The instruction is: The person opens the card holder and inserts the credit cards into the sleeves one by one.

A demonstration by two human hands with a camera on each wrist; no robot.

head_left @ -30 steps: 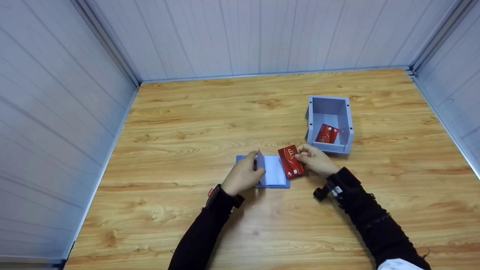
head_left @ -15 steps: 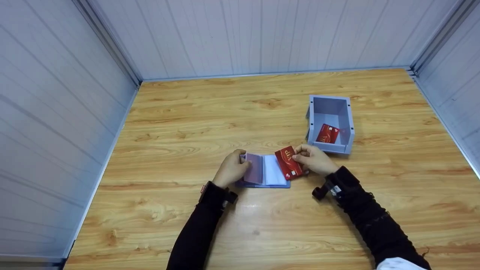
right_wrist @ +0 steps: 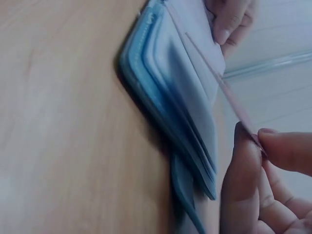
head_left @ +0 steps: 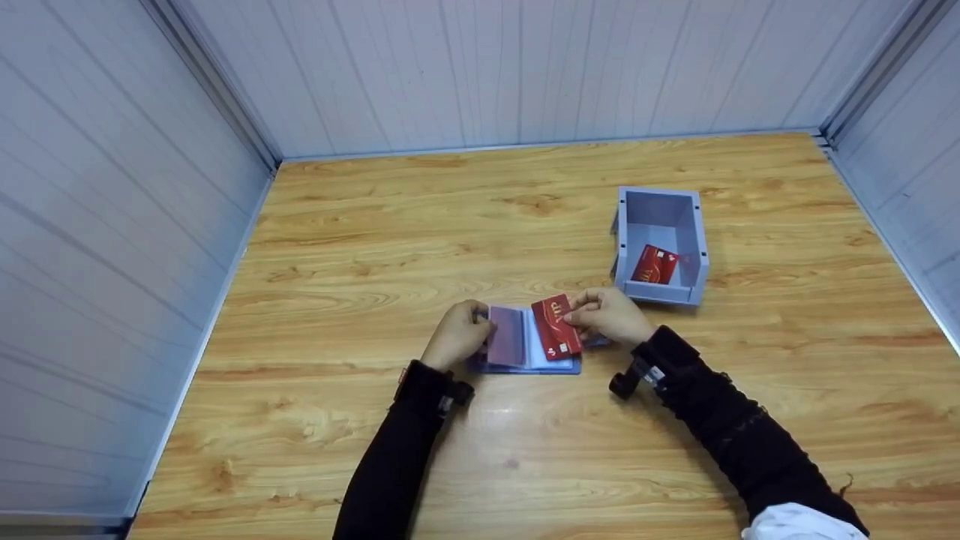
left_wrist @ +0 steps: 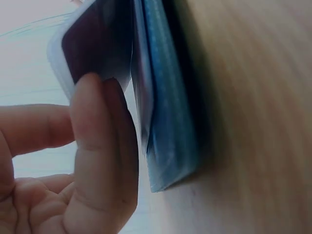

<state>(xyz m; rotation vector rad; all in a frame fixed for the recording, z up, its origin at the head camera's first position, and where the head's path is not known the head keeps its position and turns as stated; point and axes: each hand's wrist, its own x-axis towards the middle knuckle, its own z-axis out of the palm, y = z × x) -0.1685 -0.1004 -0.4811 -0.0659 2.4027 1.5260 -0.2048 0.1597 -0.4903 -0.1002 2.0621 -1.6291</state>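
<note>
A blue card holder lies spread on the table with its clear plastic sleeves showing. My left hand pinches a turned-over sleeve at its left edge; the left wrist view shows thumb and finger on that sleeve, which has a dark card-like sheet in it. My right hand pinches a red VIP card by its right edge, tilted above the right-hand sleeves. Seen edge-on in the right wrist view, the card stands over the white sleeves, its far end close to them.
A grey open-front bin stands behind my right hand, with another red VIP card inside. The wood-grain table is bordered by white panel walls at the back and sides.
My left hand has turned a sleeve over to the left and keeps hold of it. The right hand has carried the red VIP card leftward, over the right-hand sleeves.
</note>
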